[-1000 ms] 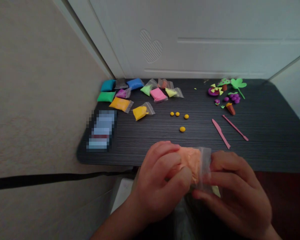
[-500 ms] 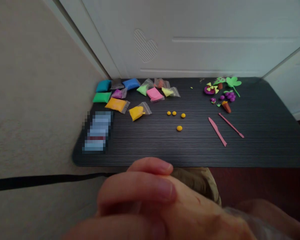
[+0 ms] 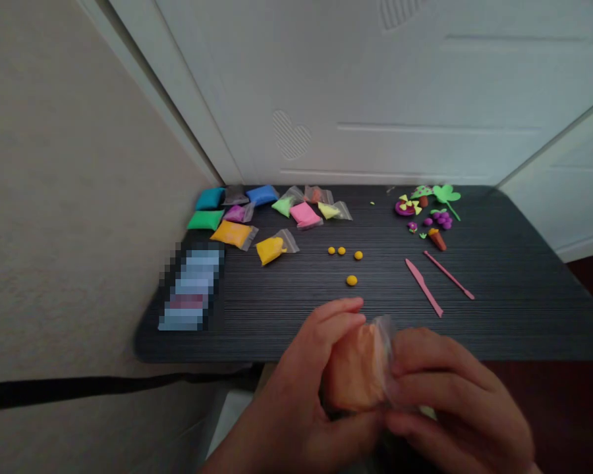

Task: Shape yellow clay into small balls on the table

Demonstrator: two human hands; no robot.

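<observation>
Over the table's front edge, a clear plastic bag of orange modelling clay point(image 3: 354, 368) is between my two hands. My left hand point(image 3: 306, 375) wraps round its left side, thumb below and fingers above. At the bag's right end, my right hand point(image 3: 454, 388) pinches the clear plastic. Beyond them on the table lie several small yellow clay balls point(image 3: 351, 280). Further left rests an opened bag of yellow clay point(image 3: 271, 250) with some clay poking out. To the right lie a pink plastic knife point(image 3: 423, 288) and a thin pink modelling stick point(image 3: 449, 275).
Several bags of coloured clay, among them an orange-yellow one point(image 3: 232, 234) and a pink one point(image 3: 305, 215), fill the back left. A blurred-out phone-like screen point(image 3: 192, 289) lies at left. Finished clay pieces, including purple grapes point(image 3: 442, 219), stand back right. A white door point(image 3: 316, 79) borders the table point(image 3: 277, 309).
The view has tilted up, so the table sits lower. My hands, earlier close to the camera and overlapping, are now apart, with the orange clay bag visible between them.
</observation>
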